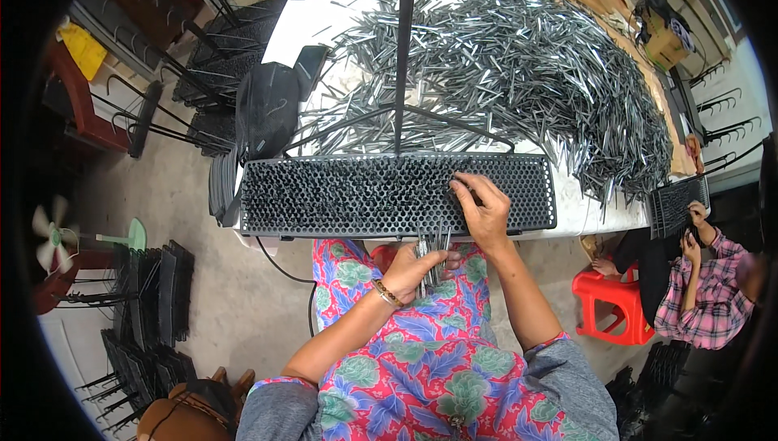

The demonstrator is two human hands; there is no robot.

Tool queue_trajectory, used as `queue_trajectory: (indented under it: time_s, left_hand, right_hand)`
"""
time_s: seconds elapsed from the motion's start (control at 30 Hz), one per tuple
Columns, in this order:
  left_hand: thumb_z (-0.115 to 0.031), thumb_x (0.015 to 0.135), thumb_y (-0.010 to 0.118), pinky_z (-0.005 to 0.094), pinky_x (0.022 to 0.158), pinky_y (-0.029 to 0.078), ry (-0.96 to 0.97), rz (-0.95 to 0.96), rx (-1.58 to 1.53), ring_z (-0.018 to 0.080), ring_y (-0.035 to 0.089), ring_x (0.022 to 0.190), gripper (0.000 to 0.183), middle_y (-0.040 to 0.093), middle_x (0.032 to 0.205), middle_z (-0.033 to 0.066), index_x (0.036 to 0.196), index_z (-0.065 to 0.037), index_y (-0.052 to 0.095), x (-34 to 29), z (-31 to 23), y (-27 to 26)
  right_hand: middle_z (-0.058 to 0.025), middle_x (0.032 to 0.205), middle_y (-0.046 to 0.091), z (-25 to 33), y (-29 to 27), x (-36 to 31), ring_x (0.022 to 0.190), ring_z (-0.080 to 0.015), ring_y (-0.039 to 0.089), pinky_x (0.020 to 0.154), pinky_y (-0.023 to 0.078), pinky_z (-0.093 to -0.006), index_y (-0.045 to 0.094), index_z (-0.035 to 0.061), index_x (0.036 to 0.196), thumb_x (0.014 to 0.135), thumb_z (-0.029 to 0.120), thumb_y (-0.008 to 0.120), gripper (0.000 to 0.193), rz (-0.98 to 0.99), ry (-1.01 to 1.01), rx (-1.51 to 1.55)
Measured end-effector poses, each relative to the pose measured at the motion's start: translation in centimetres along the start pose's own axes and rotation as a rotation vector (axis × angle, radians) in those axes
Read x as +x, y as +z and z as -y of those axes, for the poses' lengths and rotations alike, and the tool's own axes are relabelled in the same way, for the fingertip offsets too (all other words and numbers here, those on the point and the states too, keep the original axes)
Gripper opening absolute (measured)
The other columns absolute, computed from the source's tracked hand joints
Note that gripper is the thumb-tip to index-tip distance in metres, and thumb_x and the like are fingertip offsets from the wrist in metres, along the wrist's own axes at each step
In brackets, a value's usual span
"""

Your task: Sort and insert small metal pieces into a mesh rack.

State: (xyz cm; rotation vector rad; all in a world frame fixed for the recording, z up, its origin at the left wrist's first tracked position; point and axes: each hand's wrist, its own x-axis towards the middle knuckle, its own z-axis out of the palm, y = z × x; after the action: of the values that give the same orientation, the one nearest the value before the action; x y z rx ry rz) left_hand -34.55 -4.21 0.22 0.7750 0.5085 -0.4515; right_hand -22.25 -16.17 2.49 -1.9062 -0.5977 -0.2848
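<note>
In front of me lies a long black perforated rack point(523, 194), its many round holes in close rows. Short dark pieces fill the holes over its left and middle parts, while the holes at the right end look bare. My left hand point(405, 271) is closed around a bundle of thin grey metal strips point(435, 253), just below the rack's front edge. Over the rack, right of the middle, my right hand point(486, 212) has thumb and fingers pinched together at the holes. Whatever sits between those fingertips is too small to make out.
A big heap of loose metal strips point(519, 68) covers the white table point(296, 32). A black upright rod point(403, 52) rises behind the rack. At right another person point(701, 287) works at a similar rack point(679, 196), near a red stool point(604, 303). Several racks and a fan point(55, 234) stand left.
</note>
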Motion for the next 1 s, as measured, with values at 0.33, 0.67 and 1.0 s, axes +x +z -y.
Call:
queue_trajectory:
  time_s: [0.33, 0.67, 1.0]
  left_hand:
    - [-0.008, 0.090, 0.057, 0.0330, 0.071, 0.059, 0.009, -0.010, 0.008, 0.0229, 0.066, 0.089, 0.022, 0.066, 0.101, 0.0146, 0.110, 0.000, 0.056, 0.1, 0.1, -0.3]
    - [-0.008, 0.091, 0.057, 0.0324, 0.074, 0.058, 0.098, 0.042, -0.054, 0.0219, 0.066, 0.089, 0.025, 0.066, 0.100, 0.0135, 0.114, 0.002, 0.056, -0.3, -0.6, 0.6]
    - [-0.009, 0.091, 0.057, 0.0327, 0.072, 0.059, 0.048, -0.005, -0.015, 0.0223, 0.067, 0.088, 0.021, 0.065, 0.103, 0.0179, 0.108, 0.003, 0.057, 0.3, 0.5, 0.3]
  right_hand:
    - [-0.0116, 0.086, 0.064, -0.1, 0.2, -0.3, 0.076, -0.0248, 0.064, 0.065, 0.051, -0.0324, 0.069, 0.0017, 0.094, 0.079, 0.009, 0.070, 0.016, 0.104, -0.205, -0.162]
    - [-0.0061, 0.072, 0.064, 2.0, -3.5, -1.7, 0.064, -0.0102, 0.059, 0.058, 0.047, -0.0255, 0.068, -0.0048, 0.090, 0.085, 0.018, 0.068, 0.024, 0.600, 0.584, 0.305]
    - [-0.0070, 0.081, 0.065, 0.6, -2.4, -0.3, 0.063, -0.0081, 0.056, 0.056, 0.045, -0.0227, 0.067, -0.0033, 0.092, 0.086, 0.014, 0.066, 0.018, 0.013, 0.346, 0.096]
